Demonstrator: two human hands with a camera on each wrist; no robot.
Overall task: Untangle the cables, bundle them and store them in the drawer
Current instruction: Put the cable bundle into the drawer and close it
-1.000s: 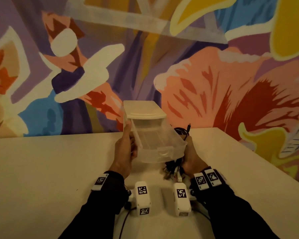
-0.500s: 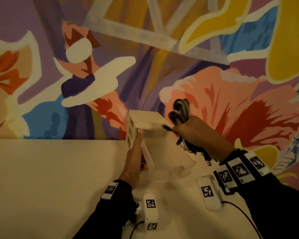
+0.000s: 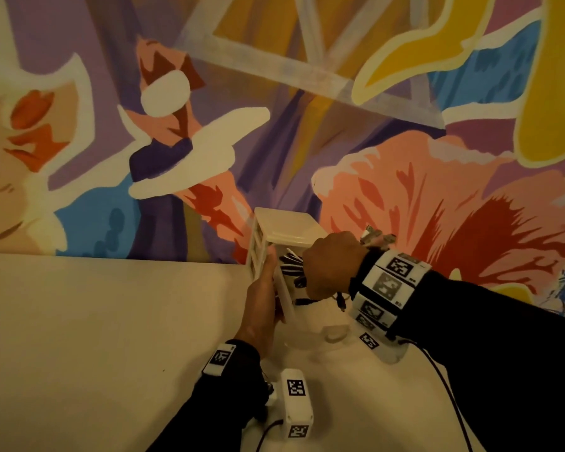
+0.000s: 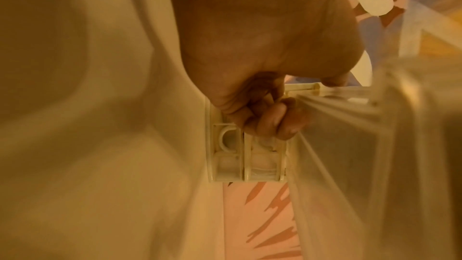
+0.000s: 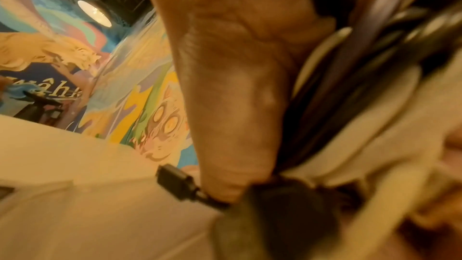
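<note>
A small cream plastic drawer unit (image 3: 287, 228) stands at the table's far edge by the wall. Its clear drawer (image 3: 327, 327) is pulled out toward me. My left hand (image 3: 261, 301) grips the unit's left side frame; in the left wrist view its fingers (image 4: 272, 120) curl round the frame (image 4: 247, 157). My right hand (image 3: 333, 262) holds a bundle of dark cables (image 3: 289, 264) and is lowering it into the open drawer. Plug ends (image 3: 377, 238) stick out behind the hand, and one black plug (image 5: 175, 183) dangles below it. The cables (image 5: 362, 62) run through the palm.
A painted mural wall (image 3: 307, 125) rises right behind the unit. The beige table (image 3: 95, 337) stretches left and toward me. Two white tagged blocks (image 3: 296, 404) (image 3: 385, 349) with thin black wires lie on the table near my wrists.
My right hand lifted the cable bundle from the table beside the drawer, raised it above the unit, then brought it down into the open drawer. The left hand stayed on the unit.
</note>
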